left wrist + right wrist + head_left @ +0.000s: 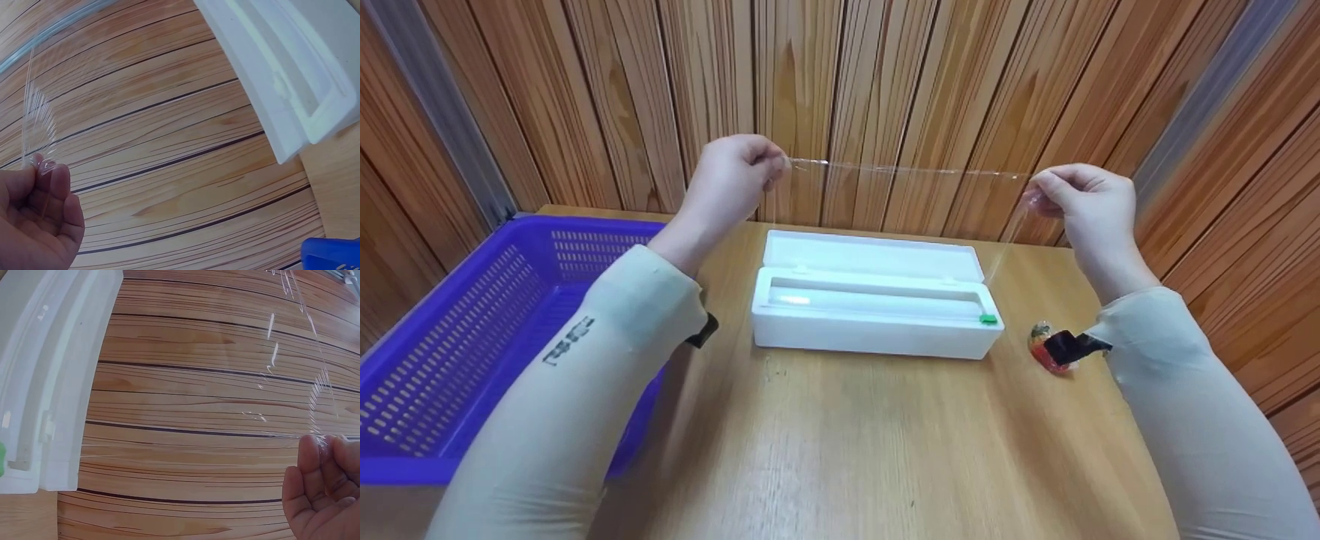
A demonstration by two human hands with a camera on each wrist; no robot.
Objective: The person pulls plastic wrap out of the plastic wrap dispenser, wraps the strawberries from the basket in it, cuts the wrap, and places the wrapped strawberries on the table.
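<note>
A sheet of clear plastic wrap [896,169] stretches between both hands, above and behind a white wrap dispenser box [877,334]. My left hand [735,169] pinches one upper corner of the film between thumb and fingers. The other corner is pinched by my right hand [1091,202], held at about the same height. From the hands the film's sides run down toward the dispenser, whose lid [874,251] is raised at the back. Inside the dispenser lies a pale roll [877,301], and a green slider [988,319] sits at its right front corner.
A purple plastic basket [502,270] stands on the left of the wooden table [840,442], partly behind the left sleeve. On the right, a small red wrapped item [1046,356] lies near the right wrist, partly covered by a black strap [1072,347]. A wood-panelled wall [870,90] rises behind.
</note>
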